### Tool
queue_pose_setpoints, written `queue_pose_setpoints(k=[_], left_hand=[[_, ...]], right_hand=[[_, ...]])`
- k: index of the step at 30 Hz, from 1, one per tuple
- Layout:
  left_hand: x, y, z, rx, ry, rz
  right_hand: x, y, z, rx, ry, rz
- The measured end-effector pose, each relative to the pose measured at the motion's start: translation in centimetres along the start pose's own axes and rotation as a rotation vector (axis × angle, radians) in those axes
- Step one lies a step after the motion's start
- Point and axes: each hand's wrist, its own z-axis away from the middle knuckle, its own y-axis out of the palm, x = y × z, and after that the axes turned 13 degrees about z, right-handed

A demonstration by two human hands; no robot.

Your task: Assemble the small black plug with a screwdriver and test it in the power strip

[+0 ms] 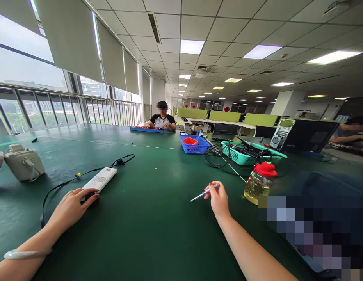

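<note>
Right hand (219, 199) has a slim screwdriver (202, 194) pinched, tip toward the left edge of the desk (158, 238). Left hand (74, 205) is curled over a white power strip (100, 178) nearer that edge, can't tell if it's actually gripping tho.

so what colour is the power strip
The power strip is white, best seen in the head view.

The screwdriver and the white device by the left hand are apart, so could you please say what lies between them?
In the head view, a bare stretch of green tabletop separates the screwdriver from the white device.
</note>
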Motion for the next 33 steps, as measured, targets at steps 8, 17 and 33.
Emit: queue_pose_setpoints(k=[8, 17, 33], left_hand=[[-0.4, -0.2, 0.1, 0.018, 0.048, 0.036], [-1.3, -0.5, 0.3, 0.097, -0.032, 0.005], [1.0, -1.8, 0.2, 0.049, -0.108, -0.003]], right_hand=[[0.2, 0.0, 0.1, -0.001, 0.003, -0.013], [0.6, 0.0, 0.2, 0.001, 0.013, -0.001], [0.9, 0.0, 0.2, -0.012, 0.014, -0.006]])
